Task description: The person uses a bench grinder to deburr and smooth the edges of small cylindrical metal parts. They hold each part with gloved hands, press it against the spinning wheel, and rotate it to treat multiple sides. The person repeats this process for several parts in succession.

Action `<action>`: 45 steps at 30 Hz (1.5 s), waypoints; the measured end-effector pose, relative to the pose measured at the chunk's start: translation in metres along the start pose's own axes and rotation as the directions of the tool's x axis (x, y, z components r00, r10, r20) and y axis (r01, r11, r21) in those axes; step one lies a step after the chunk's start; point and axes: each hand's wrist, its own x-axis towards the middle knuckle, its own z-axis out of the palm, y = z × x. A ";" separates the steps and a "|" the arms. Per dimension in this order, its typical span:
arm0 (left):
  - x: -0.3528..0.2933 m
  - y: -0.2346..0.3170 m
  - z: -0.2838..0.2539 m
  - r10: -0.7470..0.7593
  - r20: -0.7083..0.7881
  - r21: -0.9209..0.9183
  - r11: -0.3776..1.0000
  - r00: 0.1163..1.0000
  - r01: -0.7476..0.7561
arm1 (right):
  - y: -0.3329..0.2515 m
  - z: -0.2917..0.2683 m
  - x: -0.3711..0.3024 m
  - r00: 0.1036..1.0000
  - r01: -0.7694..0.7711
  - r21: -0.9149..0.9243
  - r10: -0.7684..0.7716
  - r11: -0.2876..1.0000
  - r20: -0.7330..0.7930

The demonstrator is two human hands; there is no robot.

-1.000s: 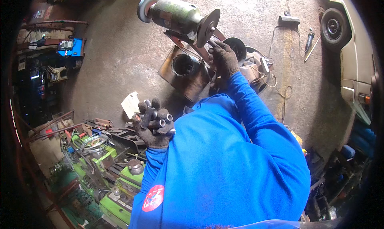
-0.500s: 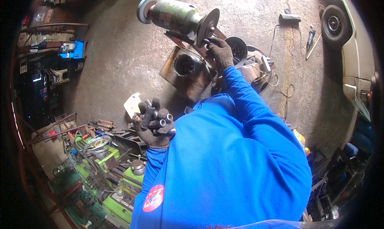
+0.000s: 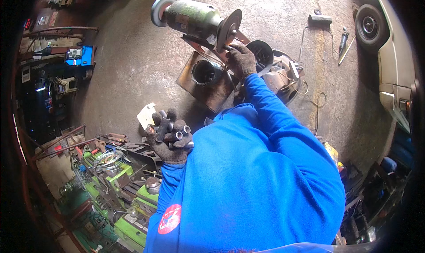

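My right hand (image 3: 242,62), in a dark knit glove, is closed on a short dark metal tube (image 3: 228,48). The tube's end meets the grinding disc (image 3: 230,28) on the right side of a green bench grinder (image 3: 195,16), with an orange glow at the contact. On the grinder's left end sits a pale wheel (image 3: 162,10). Several short metal tubes (image 3: 172,136) lie in my gloved left hand (image 3: 170,149), palm up with fingers curled round them, close to my body.
A rusty metal box with a round opening (image 3: 207,72) stands below the grinder. Right of it are a dark round container (image 3: 260,56) and cables. A green machine (image 3: 133,222) with metal stock fills the lower left. A parked vehicle (image 3: 394,71) is at right; a handheld power tool (image 3: 343,40) lies on the floor.
My right hand has shifted slightly down and left, showing more of the tube, and an orange glow now appears at the disc. My left hand keeps its place with the tubes.
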 end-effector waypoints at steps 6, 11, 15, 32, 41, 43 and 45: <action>-0.004 0.000 -0.005 0.073 -0.018 0.064 0.995 0.997 -0.072 | -0.010 0.004 -0.007 0.996 -0.073 -0.098 0.066 0.993 -0.067; -0.003 -0.008 0.005 0.096 -0.038 0.079 0.993 0.995 -0.093 | -0.002 0.005 0.004 0.993 0.021 -0.185 -0.043 0.983 -0.112; -0.003 -0.008 0.005 0.089 -0.038 0.061 0.994 0.995 -0.087 | -0.006 0.002 0.003 0.985 0.114 -0.309 -0.148 0.944 -0.088; 0.007 -0.007 0.006 -0.052 0.043 0.055 0.997 0.998 0.049 | 0.007 0.000 0.012 0.996 -0.040 -0.070 0.035 0.997 -0.079; 0.001 -0.007 0.002 -0.033 0.010 0.009 0.999 0.999 0.033 | 0.008 0.000 0.006 0.998 0.012 -0.042 -0.015 0.999 -0.060; 0.000 -0.010 0.004 0.008 -0.015 0.022 1.000 1.000 -0.008 | 0.000 0.005 0.003 0.999 -0.010 -0.091 0.006 0.996 -0.043; -0.002 -0.015 0.005 0.097 -0.078 0.056 0.994 0.992 -0.092 | 0.009 -0.003 0.011 0.999 -0.027 -0.062 0.025 0.998 -0.027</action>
